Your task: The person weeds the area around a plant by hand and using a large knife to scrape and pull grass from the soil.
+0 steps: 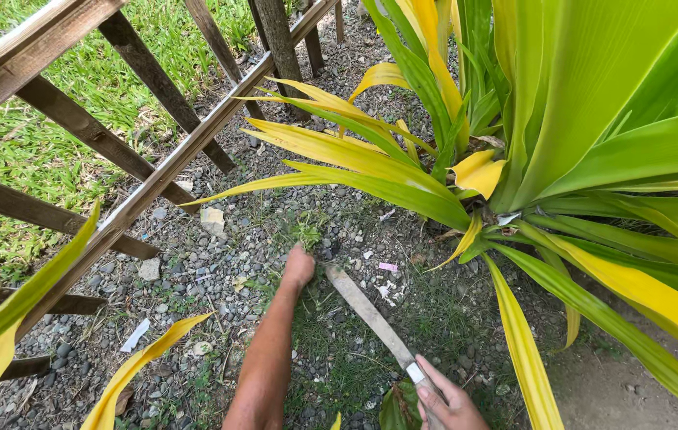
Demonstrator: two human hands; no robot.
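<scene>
Left hand clenched around weed tuft on gravel; right hand gripping long blade, tip angled toward its roots.

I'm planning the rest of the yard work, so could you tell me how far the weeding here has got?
Done: nothing clearly; no pulled pile shows. In hand: the left hand grips a small weed in the gravel, while the right hand holds a long blade pointing at its base. Left: grass patches around the forearm.
</scene>
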